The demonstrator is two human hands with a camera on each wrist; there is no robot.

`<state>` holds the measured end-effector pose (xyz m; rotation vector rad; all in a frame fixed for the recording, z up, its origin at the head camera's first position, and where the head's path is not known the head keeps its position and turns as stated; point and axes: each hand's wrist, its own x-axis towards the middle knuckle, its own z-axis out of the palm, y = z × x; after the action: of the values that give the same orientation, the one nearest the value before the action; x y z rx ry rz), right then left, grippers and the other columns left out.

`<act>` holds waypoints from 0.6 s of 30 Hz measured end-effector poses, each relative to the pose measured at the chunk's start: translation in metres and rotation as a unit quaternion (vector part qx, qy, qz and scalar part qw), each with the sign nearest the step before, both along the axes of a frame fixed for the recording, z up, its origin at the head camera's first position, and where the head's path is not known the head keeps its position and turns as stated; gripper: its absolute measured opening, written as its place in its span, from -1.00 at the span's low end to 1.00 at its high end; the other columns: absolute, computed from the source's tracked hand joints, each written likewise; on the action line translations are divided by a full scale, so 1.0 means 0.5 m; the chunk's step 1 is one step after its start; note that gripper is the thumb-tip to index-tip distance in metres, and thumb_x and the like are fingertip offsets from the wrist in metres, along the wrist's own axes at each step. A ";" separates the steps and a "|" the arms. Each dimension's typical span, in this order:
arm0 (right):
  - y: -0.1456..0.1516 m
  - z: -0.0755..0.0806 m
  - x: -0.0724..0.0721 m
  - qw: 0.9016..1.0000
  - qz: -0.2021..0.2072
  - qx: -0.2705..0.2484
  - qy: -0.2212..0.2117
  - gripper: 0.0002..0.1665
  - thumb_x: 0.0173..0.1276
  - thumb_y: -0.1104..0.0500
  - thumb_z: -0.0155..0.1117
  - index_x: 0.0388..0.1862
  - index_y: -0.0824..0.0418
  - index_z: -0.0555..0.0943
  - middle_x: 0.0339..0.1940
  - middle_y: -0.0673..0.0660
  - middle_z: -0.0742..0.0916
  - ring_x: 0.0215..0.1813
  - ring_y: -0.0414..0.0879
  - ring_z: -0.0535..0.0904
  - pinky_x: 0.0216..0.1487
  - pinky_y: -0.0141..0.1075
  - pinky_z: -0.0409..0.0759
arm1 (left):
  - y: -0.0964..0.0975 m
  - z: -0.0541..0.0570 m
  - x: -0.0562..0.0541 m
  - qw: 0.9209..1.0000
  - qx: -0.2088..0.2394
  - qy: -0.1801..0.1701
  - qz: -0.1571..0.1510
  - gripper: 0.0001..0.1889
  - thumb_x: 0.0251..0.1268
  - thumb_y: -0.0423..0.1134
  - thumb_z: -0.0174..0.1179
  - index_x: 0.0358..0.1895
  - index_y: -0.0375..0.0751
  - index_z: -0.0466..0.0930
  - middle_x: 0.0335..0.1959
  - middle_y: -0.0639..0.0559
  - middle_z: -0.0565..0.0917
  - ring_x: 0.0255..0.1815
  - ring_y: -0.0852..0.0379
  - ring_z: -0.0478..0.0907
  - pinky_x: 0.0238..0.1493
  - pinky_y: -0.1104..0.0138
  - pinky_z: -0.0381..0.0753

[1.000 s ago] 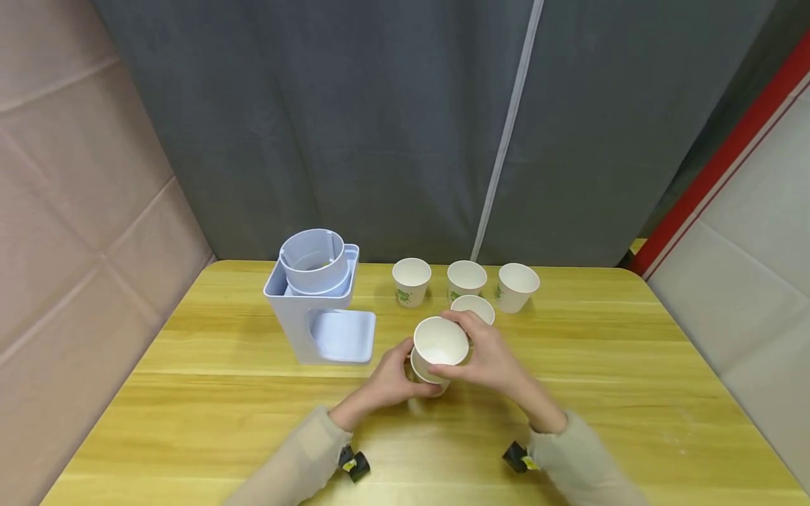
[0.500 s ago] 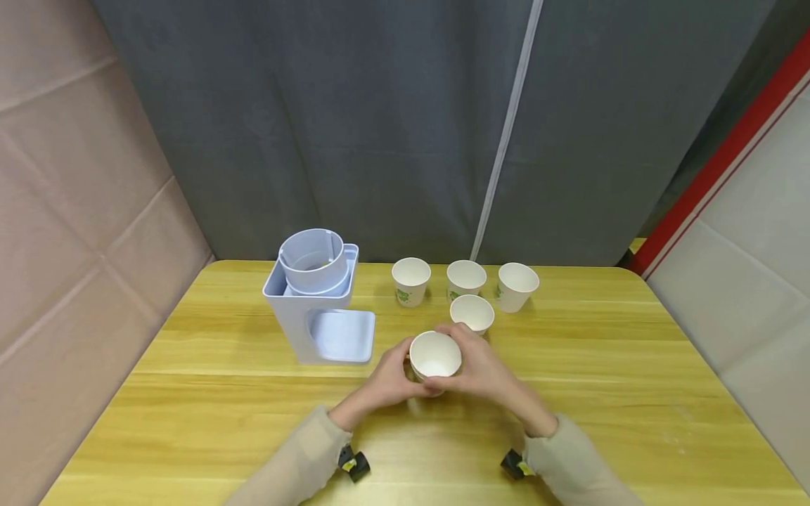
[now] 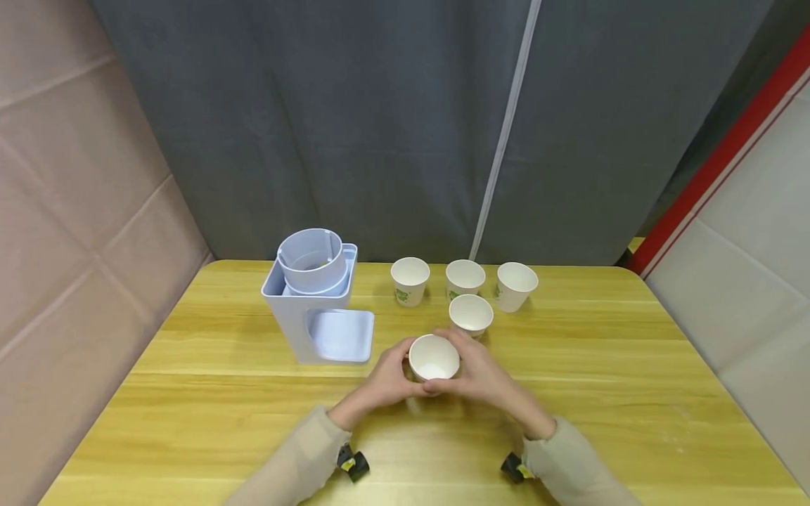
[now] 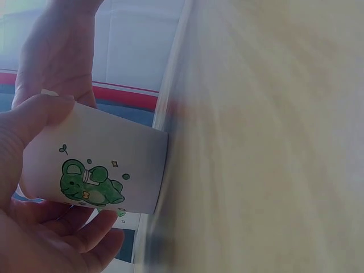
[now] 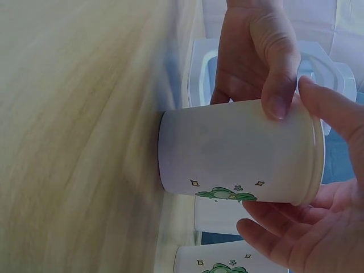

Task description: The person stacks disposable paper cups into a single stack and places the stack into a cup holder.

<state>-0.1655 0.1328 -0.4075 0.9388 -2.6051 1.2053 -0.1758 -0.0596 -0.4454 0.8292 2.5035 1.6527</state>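
Two nested white paper cups stand upright on the table in front of the person. A green cartoon animal is printed on the outer paper cup, as the left wrist view shows. The left hand grips the outer cup from the left, thumb on the near side. From the right, the right hand holds the stack near its top, thumb and fingers around the rim. Two rims lie close together at the mouth of the cups in the right wrist view. The inner cup's wall is mostly hidden inside the outer one.
Several more white paper cups stand behind the hands, one cup just beyond the right fingers. A pale blue plastic stand with a round top container and a flat tray is at the left. A grey curtain hangs behind the wooden table.
The right hand has lowered its cup into the cup that the left hand holds, and the two now sit nested. The left hand has hardly moved.
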 end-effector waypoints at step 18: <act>0.016 0.030 0.002 0.997 -0.039 -0.028 0.066 -0.17 -0.13 0.20 0.59 0.13 0.44 0.43 -0.09 0.22 0.62 -0.05 0.10 0.55 -0.12 -0.04 0.58 | 0.004 0.004 0.003 1.000 0.008 -0.019 0.011 -0.28 -0.24 -0.25 0.51 0.12 -0.36 0.44 -0.04 -0.11 0.61 -0.04 0.02 0.52 0.00 0.26 0.50</act>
<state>-0.1643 0.1409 -0.3927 0.8660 -2.4684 1.1501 -0.1743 -0.0575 -0.4435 0.7668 2.4879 1.6802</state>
